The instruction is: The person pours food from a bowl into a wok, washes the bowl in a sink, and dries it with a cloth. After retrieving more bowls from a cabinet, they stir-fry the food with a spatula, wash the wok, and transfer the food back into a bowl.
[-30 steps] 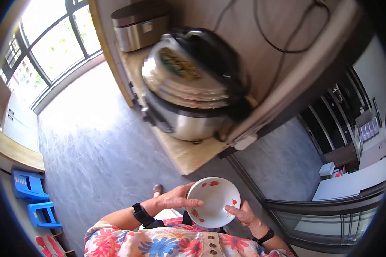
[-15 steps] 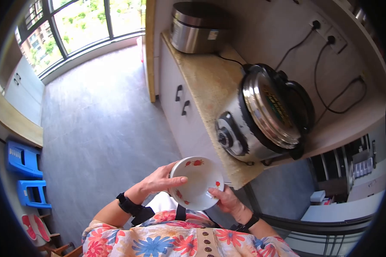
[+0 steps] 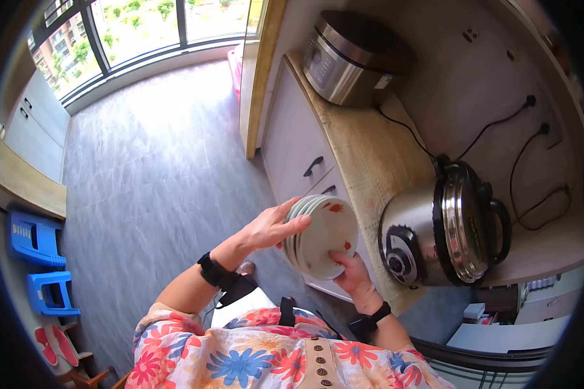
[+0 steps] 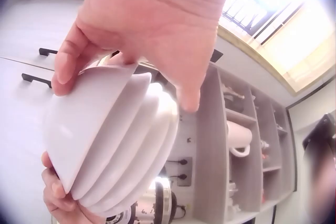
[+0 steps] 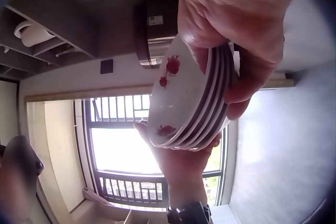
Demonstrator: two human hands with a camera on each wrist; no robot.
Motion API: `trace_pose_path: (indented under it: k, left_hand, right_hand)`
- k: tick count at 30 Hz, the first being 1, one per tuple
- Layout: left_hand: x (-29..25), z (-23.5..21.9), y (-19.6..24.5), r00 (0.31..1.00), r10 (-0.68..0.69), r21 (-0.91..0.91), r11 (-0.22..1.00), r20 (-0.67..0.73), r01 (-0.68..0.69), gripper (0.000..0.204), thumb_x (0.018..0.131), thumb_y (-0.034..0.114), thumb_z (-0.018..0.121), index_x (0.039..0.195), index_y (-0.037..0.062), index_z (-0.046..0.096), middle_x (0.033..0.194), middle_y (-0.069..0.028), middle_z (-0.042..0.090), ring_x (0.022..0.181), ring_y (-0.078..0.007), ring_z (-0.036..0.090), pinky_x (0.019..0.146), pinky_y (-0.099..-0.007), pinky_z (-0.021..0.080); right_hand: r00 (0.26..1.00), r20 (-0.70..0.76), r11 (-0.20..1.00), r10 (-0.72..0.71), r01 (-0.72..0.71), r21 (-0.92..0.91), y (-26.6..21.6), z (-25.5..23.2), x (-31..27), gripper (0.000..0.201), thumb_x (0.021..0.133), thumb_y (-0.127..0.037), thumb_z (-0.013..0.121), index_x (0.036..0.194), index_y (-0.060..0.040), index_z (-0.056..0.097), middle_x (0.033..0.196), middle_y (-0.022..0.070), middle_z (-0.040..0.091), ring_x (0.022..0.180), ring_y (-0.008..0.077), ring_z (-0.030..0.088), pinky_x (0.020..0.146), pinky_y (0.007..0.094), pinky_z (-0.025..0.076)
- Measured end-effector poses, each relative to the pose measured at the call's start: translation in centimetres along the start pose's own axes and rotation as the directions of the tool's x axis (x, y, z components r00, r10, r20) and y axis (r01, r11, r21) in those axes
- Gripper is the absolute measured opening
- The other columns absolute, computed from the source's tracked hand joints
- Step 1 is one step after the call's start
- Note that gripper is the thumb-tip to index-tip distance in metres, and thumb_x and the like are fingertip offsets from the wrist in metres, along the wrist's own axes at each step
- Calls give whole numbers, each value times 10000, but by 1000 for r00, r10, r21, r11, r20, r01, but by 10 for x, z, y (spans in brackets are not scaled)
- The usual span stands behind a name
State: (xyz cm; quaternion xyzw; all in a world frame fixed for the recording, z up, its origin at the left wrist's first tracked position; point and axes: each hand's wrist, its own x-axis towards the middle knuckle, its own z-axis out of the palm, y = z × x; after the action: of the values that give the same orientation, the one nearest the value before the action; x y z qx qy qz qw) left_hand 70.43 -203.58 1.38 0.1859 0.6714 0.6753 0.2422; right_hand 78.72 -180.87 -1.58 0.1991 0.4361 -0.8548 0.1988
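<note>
Both hands hold a nested stack of several white bowls (image 3: 328,240) with red flower prints inside. In the head view the stack is tilted, its layered rims showing on the left. My left hand (image 3: 272,228) grips the left side, thumb over the front rim. My right hand (image 3: 355,279) pinches the lower right rim, its thumb inside the front bowl. The left wrist view shows the plain white outsides of the bowls (image 4: 115,134) between the fingers of both hands. In the right wrist view, the thumb and fingers of the right hand clamp the stacked rims (image 5: 210,98).
A pressure cooker (image 3: 428,227) stands on the counter (image 3: 376,142) just right of the bowls. Farther back sits a steel rice cooker (image 3: 353,61). Cords run to wall sockets. Cabinet doors (image 3: 298,139) face the grey floor (image 3: 169,168). Blue stools (image 3: 36,240) stand at the left.
The view has swung, so the cookers now appear farther right. The bowls have been raised forward toward the counter and turned, showing their stacked rims. Both hands keep their hold.
</note>
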Motion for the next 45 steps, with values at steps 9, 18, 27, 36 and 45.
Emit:
trace_pose_path:
  k: [9,18,27,36,45]
  left_hand:
    - [40,-58,-22,998,-67,-193,979,-2,66,824,828,542,530,1368,-12,246,1093,-147,547,813,-172,613,594,-258,508]
    - [-24,-107,-82,940,-341,-208,921,-24,329,728,823,444,601,1326,-16,346,1009,-161,604,791,-185,626,597,-267,509]
    - [-29,-108,-97,908,-418,-237,883,-6,405,631,814,364,646,1290,14,423,966,-114,611,765,-156,614,616,-265,515]
    - [-13,-77,-103,902,-422,-183,883,94,432,560,828,288,642,1259,-10,447,940,-82,609,770,-144,618,627,-258,522]
    - [-9,-13,-85,907,-402,-17,913,123,407,471,830,268,587,1210,1,511,911,-112,633,750,-151,625,616,-261,515]
  right_hand:
    - [945,-255,953,-203,250,169,-75,-1,111,308,833,-133,544,1101,10,491,881,132,630,697,317,646,487,261,508]
    - [755,-523,813,-396,553,183,-147,-50,207,251,841,-100,479,1038,55,484,879,192,609,735,314,641,498,251,518]
    - [748,-480,792,-459,589,161,-153,-32,206,442,874,-333,543,1083,48,461,911,197,607,794,275,633,602,297,542]
    - [956,-251,986,-152,164,27,-94,18,137,413,880,-304,548,1161,-29,422,961,123,602,846,254,631,565,307,527]
    - [991,110,879,72,-11,-477,-44,51,-7,483,882,-165,554,1292,-19,344,978,123,605,759,191,640,556,242,505]
